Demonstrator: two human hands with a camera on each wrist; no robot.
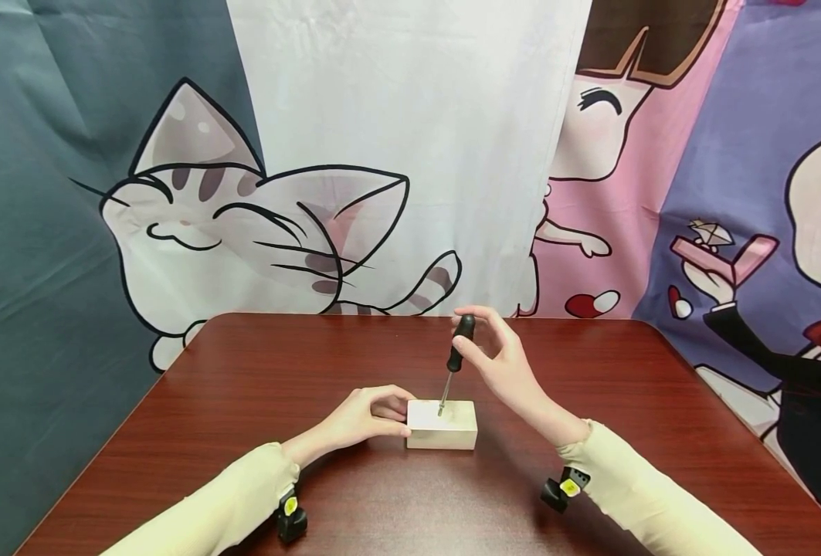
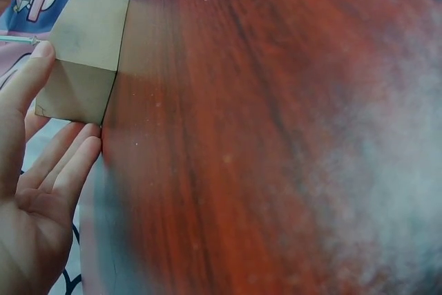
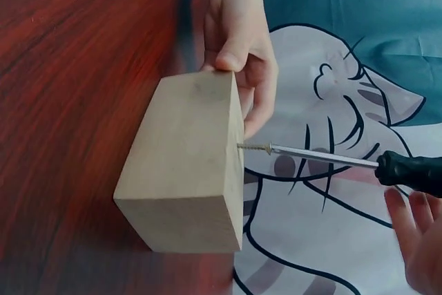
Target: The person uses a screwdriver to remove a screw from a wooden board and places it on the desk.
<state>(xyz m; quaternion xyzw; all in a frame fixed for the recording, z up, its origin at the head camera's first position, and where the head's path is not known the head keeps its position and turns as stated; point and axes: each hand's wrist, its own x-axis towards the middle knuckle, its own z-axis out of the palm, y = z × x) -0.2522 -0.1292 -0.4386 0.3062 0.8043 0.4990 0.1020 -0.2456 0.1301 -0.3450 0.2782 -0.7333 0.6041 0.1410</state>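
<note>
A pale wooden block [image 1: 445, 439] lies on the table in the head view. My left hand [image 1: 357, 417] steadies its left end, with the thumb at the front corner and the fingers behind. From the block's top face stands a screw [image 3: 255, 147], its threads partly showing in the right wrist view. A screwdriver [image 1: 460, 351] with a black handle and metal shaft meets the screw's head, leaning slightly to the right. Around the upper handle, the thumb and fingers of my right hand [image 1: 506, 363] hold the screwdriver.
The reddish-brown wooden table [image 1: 299, 355] extends around the block on all sides. Behind it hangs a cartoon-printed cloth [image 1: 410, 93]. Dark wrist cameras hang below both sleeves, close above the tabletop.
</note>
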